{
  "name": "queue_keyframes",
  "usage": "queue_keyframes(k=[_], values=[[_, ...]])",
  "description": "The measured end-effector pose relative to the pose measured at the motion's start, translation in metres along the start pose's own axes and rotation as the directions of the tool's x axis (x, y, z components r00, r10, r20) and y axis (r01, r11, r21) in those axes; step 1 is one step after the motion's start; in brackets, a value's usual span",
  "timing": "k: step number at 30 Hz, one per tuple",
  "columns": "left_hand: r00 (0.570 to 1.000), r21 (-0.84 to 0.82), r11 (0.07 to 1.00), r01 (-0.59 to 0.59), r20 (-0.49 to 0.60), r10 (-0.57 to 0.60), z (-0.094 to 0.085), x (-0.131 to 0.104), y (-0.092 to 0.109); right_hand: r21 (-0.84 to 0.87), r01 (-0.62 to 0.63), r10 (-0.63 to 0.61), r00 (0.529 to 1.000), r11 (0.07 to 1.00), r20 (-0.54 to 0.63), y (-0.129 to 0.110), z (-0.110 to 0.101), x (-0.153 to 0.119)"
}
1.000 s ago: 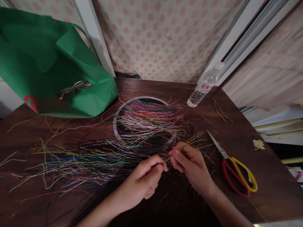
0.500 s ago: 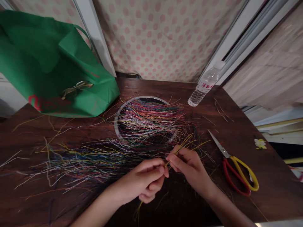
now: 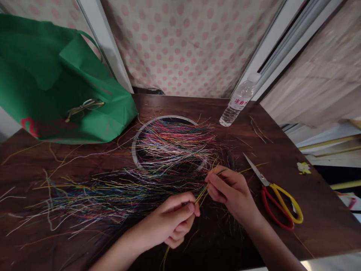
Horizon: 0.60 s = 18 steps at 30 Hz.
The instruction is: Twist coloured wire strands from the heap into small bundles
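Observation:
My left hand (image 3: 176,218) is closed on a thin bundle of yellow wires (image 3: 201,194); their tails hang below the fist. Close by on the right, my right hand (image 3: 228,188) pinches strands at the upper part of that bundle, and a yellow strand sticks out past its far side. Beyond the hands, a pile of multicoloured wires (image 3: 175,141) lies across a round inset with a grey rim (image 3: 134,150). A second long bundle of mixed wires (image 3: 107,195) stretches over the table to the left of my hands.
Scissors (image 3: 265,181) with red and yellow handles lie open at the right. A water bottle (image 3: 238,102) leans at the back right. Glasses (image 3: 84,107) rest on a green bag (image 3: 93,79) at the back left. A small flower (image 3: 304,168) is near the table's (image 3: 318,218) right edge.
My right hand has moved slightly away from my left, so more of the yellow wires shows between them. The whole view has shifted, with the table's objects appearing a little further left.

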<state>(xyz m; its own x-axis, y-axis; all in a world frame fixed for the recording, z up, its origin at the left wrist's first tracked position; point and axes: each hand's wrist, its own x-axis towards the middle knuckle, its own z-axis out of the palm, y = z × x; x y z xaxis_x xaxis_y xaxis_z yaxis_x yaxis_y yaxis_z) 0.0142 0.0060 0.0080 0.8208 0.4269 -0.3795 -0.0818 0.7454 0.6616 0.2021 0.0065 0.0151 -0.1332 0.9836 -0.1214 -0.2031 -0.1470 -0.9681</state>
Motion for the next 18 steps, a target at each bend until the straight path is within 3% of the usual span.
queue_keyframes(k=[8,12,18], values=[[0.997,-0.061,0.995,-0.073,-0.025,0.071,-0.005,0.006,-0.006,-0.06,-0.049,0.058,0.984,0.997,0.168,0.008,0.015,-0.004],[0.991,-0.086,0.991,-0.105,-0.096,0.097,-0.004,0.008,-0.008,-0.114,-0.068,0.083,0.987,0.991,0.137,0.012,0.018,-0.004],[0.992,-0.1,0.988,-0.12,-0.047,0.116,-0.005,0.009,-0.008,-0.034,-0.07,0.072,0.995,0.997,0.069,0.012,0.012,-0.002]])
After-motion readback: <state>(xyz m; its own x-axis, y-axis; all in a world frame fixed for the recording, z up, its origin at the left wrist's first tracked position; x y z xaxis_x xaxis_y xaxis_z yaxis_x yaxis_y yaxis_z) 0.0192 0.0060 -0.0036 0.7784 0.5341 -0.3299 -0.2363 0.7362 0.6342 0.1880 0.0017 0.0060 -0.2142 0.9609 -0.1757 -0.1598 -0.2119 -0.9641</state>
